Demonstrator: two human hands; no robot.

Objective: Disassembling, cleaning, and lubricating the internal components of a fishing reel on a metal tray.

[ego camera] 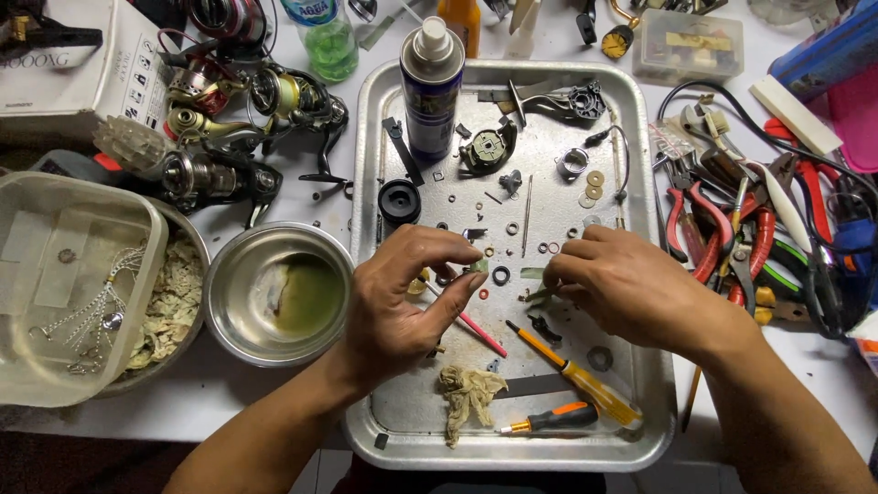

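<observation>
Both hands hover over a metal tray (640, 137) strewn with small fishing reel parts. My left hand (412, 293) pinches a tiny part (479, 265) between thumb and fingertips. My right hand (622, 284) is closed around a thin green piece (535, 274) that sticks out to the left of its fingers. Washers and rings (501, 274) lie between the two hands. A spray can (430, 87) stands at the tray's upper left. Two orange-handled screwdrivers (576, 375) and a dirty rag (466, 393) lie near the tray's front edge.
A steel bowl (274, 293) with greenish liquid sits left of the tray. Further left is a plastic container (73, 284) and a bowl of rags. Several fishing reels (229, 119) crowd the upper left. Pliers and cutters (732, 238) pile up on the right.
</observation>
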